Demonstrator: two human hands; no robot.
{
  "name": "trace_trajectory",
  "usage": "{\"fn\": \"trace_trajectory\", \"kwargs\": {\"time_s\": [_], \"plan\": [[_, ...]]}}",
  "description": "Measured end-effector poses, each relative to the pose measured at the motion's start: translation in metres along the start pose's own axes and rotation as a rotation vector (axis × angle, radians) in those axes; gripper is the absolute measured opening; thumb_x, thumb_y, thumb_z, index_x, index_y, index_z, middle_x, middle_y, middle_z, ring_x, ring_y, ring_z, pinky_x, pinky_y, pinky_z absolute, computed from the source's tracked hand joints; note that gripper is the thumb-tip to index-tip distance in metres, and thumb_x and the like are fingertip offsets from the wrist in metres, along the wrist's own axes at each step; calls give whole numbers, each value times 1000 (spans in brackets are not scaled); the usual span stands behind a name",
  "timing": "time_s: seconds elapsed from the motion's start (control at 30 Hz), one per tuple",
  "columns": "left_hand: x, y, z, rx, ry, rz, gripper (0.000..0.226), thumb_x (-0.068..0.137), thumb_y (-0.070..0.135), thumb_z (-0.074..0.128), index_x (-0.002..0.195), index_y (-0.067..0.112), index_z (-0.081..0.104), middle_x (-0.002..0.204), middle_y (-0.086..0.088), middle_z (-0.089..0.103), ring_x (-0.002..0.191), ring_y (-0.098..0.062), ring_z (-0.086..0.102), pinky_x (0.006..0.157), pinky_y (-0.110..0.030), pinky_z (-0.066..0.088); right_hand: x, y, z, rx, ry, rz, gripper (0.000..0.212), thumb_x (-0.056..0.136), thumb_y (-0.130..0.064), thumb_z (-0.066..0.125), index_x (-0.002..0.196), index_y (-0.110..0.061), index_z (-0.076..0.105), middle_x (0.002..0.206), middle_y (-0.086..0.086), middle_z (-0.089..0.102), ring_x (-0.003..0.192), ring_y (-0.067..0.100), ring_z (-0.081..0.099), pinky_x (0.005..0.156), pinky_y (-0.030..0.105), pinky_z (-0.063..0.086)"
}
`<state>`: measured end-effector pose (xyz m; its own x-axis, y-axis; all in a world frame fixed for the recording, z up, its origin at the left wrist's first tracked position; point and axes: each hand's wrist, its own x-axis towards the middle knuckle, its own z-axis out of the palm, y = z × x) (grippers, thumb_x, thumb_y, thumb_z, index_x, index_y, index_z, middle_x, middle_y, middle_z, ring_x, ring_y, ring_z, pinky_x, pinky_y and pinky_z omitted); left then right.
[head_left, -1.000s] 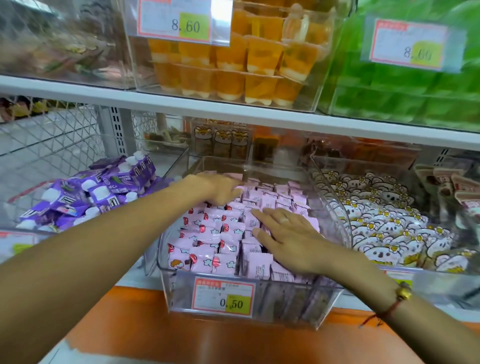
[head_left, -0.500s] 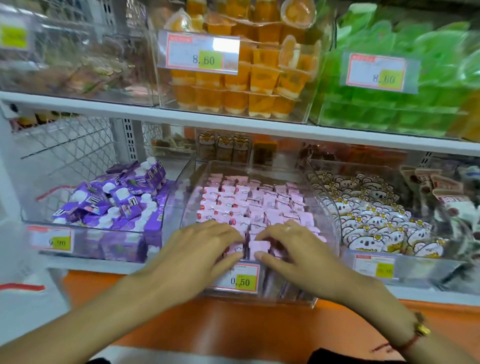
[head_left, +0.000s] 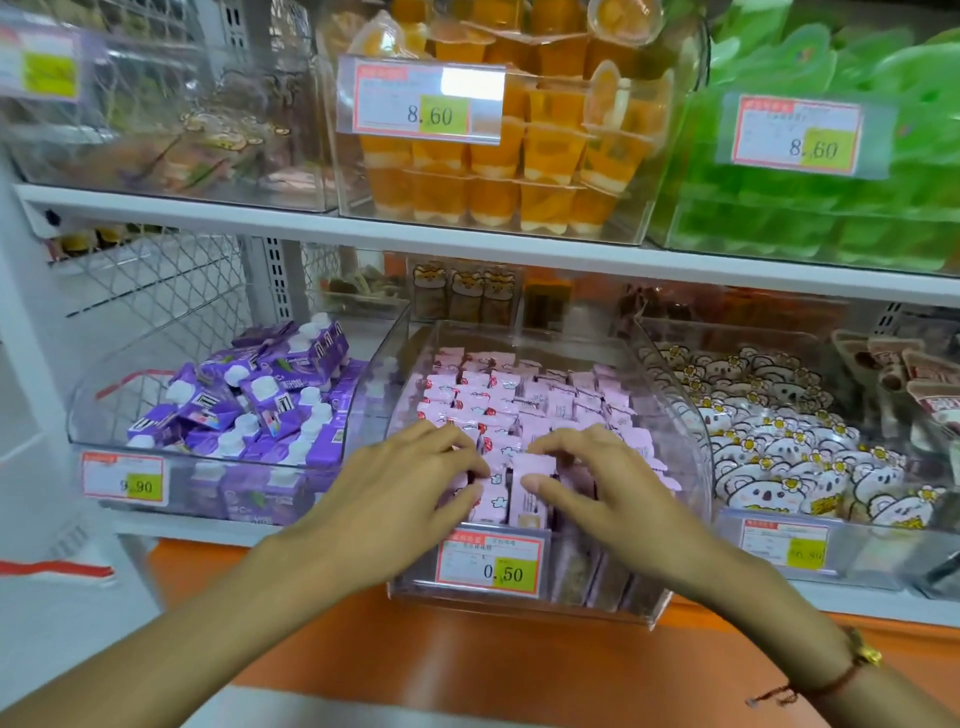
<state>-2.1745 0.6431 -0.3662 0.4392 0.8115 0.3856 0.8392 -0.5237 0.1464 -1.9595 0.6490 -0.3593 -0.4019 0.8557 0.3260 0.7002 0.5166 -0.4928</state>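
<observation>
Pink packets (head_left: 509, 400), small and printed with cartoon figures, fill the clear plastic bin (head_left: 675, 410) at the centre of the frame, on the lower shelf. A price label (head_left: 491, 566) reading 0.50 is fixed to the bin's front wall.

Both hands reach into the front rows of this bin. The left hand (head_left: 395, 488), at lower centre-left, has its fingers curled over the tops of the front packets and its thumb pressed against their near face, so that it pinches them. The right hand (head_left: 608, 483), just right of centre, is clamped in the same way on an upright packet (head_left: 527, 499): fingers over its top edge, thumb flat on its front. The two hands lie near each other, thumbs pointing inward, not touching. A red cord bracelet (head_left: 831, 680) circles the right wrist at lower right.

Purple cartons (head_left: 260, 405) with white caps lie in the bin at centre-left. Koala-faced packets (head_left: 789, 457) fill the bin at centre-right. On the upper shelf, orange jelly cups (head_left: 519, 156) stand at top centre and green packs (head_left: 831, 218) at top right. An orange ledge (head_left: 415, 649) runs across the lower frame beneath the bins.
</observation>
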Motion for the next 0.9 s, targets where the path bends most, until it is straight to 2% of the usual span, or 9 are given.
{"fn": "trace_trajectory", "kwargs": {"time_s": [0.17, 0.27, 0.37, 0.5, 0.63, 0.7, 0.77, 0.83, 0.9], "plan": [[3, 9, -7, -250, 125, -140, 27, 95, 38, 47, 121, 41, 54, 116, 24, 57, 104, 2, 50, 82, -25, 43, 12, -19, -21, 312, 260, -7, 23, 87, -45, 48, 103, -30, 54, 92, -12, 58, 86, 4, 56, 75, 17, 46], [-2, 23, -13, -515, 318, -207, 36, 90, 54, 49, 125, 48, 44, 118, 32, 50, 103, 13, 48, 83, -10, 40, 16, -27, -32, 494, 408, 58, 17, 92, -31, 51, 105, -20, 57, 91, -4, 61, 79, 1, 60, 72, 13, 48], [-5, 36, -16, -548, 346, -159, 51, 75, 57, 64, 122, 45, 46, 118, 29, 47, 100, 13, 50, 76, -2, 38, 19, -34, -35, 807, 380, 224, 21, 93, -25, 53, 106, -10, 61, 93, 5, 67, 81, 5, 66, 72, 13, 52], [-10, 40, -20, -581, 392, -157, 36, 78, 32, 75, 108, 43, 58, 104, 28, 61, 93, 9, 56, 71, -9, 43, 8, -38, -24, 1180, 217, 425, 28, 92, -27, 55, 105, -5, 65, 95, 6, 74, 88, 12, 71, 76, 18, 56], [-6, 51, -29, -1257, 202, -486, 11, 75, 36, 68, 83, 32, 75, 71, 16, 71, 64, 3, 65, 55, -9, 48, -7, -34, -24, 1274, 123, 424, 47, 79, -53, 59, 112, -19, 60, 84, -6, 74, 84, 13, 70, 78, 26, 56], [-7, 58, -30, -1485, 15, -601, 19, 68, 45, 68, 65, 28, 76, 65, 8, 69, 67, -7, 69, 55, -16, 52, -14, -35, -22, 1253, 103, 370, 56, 76, -53, 63, 120, -20, 56, 86, -6, 71, 81, 12, 67, 74, 23, 54], [-7, 65, -29, -1583, -69, -674, 28, 72, 44, 65, 63, 19, 76, 72, -2, 73, 68, -12, 71, 54, -21, 54, -19, -38, -20, 1191, 145, 344, 59, 75, -47, 67, 125, -19, 54, 93, -1, 70, 81, 10, 66, 70, 19, 53], [-5, 65, -28, -1651, -75, -737, 43, 76, 50, 55, 73, 12, 76, 73, -9, 74, 62, -16, 71, 49, -27, 56, -22, -41, -19, 1162, 220, 357, 45, 73, -42, 70, 109, -16, 63, 86, 4, 70, 72, 9, 65, 65, 16, 52], [-3, 64, -28, -1641, -28, -716, 54, 75, 62, 45, 75, 19, 77, 80, -7, 75, 69, -18, 72, 53, -32, 58, -24, -42, -20, 1225, 266, 405, 32, 72, -38, 71, 92, -14, 65, 73, 5, 69, 62, 8, 64, 58, 12, 51]]}}
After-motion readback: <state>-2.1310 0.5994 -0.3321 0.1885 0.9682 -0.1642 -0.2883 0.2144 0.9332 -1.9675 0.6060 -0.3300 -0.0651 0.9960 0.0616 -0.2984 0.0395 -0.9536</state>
